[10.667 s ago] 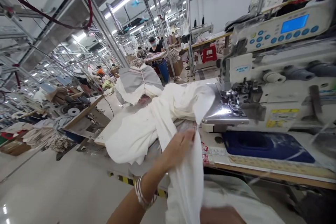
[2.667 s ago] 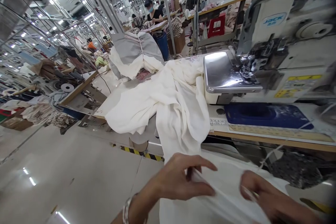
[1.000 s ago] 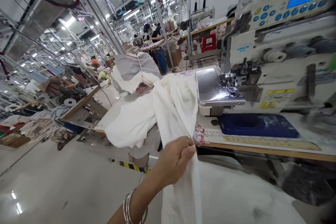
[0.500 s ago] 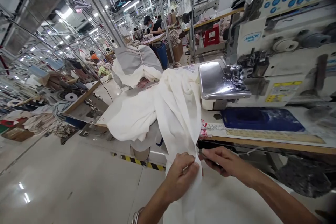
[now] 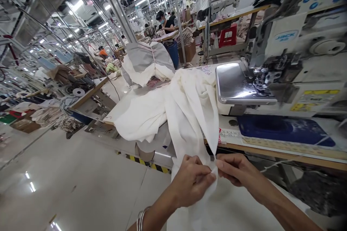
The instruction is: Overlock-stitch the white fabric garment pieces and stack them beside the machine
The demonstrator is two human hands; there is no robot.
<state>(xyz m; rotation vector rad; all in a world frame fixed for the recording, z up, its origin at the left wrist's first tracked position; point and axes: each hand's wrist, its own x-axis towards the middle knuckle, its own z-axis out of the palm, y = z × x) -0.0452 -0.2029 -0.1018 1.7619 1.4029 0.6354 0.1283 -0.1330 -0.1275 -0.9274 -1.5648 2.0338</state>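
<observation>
White fabric (image 5: pixel 183 126) drapes off the table edge and hangs down between my hands. My left hand (image 5: pixel 192 178) is closed, pinching the fabric's edge between thumb and fingers. Just to its right, my right hand (image 5: pixel 234 169) pinches the same edge, thumb against forefinger. The edge pulls to a narrow point where the hands almost meet. Whether anything else sits in my right palm is hidden. Above and to the right stands a sewing machine (image 5: pixel 284 68) with a shiny metal plate (image 5: pixel 235 81), apart from both hands.
A blue tray (image 5: pixel 271 128) and a ruler strip (image 5: pixel 252 141) lie along the table's front edge. Grey and white cloth (image 5: pixel 148 57) is heaped at the back left. A dark bundle (image 5: pixel 317 191) is low on the right. A masked person (image 5: pixel 166 23) sits farther off.
My right hand has come in to the fabric's edge and pinches it; a dark object showed at its fingers before. The edge is now drawn rightward to a point. The view has shifted slightly.
</observation>
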